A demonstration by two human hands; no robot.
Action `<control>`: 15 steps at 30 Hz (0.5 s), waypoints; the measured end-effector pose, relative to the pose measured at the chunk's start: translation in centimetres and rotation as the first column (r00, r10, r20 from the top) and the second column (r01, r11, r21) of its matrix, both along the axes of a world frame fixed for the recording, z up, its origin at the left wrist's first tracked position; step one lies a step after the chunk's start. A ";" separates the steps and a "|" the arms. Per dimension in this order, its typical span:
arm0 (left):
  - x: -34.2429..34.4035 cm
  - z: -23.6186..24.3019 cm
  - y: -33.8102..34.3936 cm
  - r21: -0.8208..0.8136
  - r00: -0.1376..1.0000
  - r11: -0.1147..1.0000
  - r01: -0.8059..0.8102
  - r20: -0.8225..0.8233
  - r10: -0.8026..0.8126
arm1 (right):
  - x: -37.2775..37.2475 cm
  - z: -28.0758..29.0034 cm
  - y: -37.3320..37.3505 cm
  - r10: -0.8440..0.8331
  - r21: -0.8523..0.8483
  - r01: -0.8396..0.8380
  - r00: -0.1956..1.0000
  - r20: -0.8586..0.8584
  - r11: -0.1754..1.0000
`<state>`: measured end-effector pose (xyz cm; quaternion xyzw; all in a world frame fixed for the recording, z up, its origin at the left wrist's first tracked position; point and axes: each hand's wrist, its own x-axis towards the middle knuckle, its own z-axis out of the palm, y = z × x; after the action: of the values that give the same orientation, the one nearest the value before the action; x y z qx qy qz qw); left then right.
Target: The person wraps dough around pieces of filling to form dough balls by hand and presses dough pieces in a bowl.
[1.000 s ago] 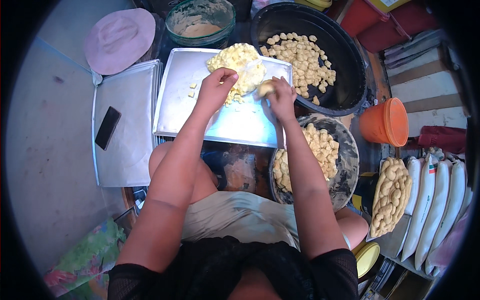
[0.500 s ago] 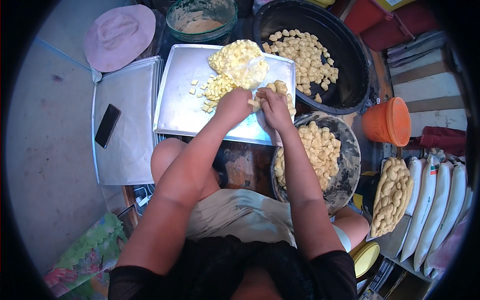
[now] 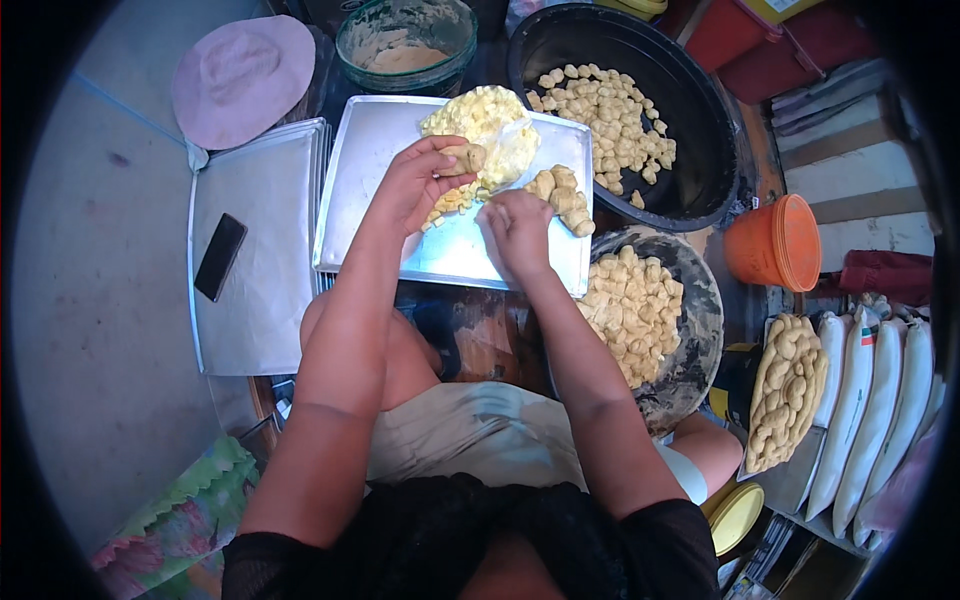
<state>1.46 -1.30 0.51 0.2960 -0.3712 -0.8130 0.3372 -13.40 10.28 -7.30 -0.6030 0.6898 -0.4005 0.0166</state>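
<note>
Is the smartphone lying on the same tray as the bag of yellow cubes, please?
No, the black smartphone lies on the tray stack at left, while the plastic bag rests on another tray.

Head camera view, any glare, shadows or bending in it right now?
Head view: bluish-white glare on the metal tray, toward its near side; head view: a soft shadow on that tray beside the right hand; head view again: fisheye bending, with the stacked trays at left showing a bowed outer edge, and black rounding off the corners.
</note>
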 end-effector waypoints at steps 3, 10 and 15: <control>-0.6 -0.3 0.5 0.077 0.998 0.997 0.019 -0.058 -0.014 | 0.7 4.1 -1.2 0.037 -0.235 0.125 0.813 0.581 0.964; -2.3 0.2 2.2 0.053 0.974 0.999 -0.012 -0.226 0.024 | 2.0 7.3 -2.1 0.016 -0.299 0.110 0.920 0.391 0.948; -2.3 0.6 2.7 -0.010 0.980 1.000 -0.020 -0.201 0.017 | 1.0 7.4 -2.4 0.086 -0.230 -0.030 0.967 0.238 0.973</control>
<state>-0.83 1.44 1.11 0.2139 -0.3375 -0.8332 0.3822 -12.40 7.92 0.06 -0.5665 0.6147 -0.5469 0.0459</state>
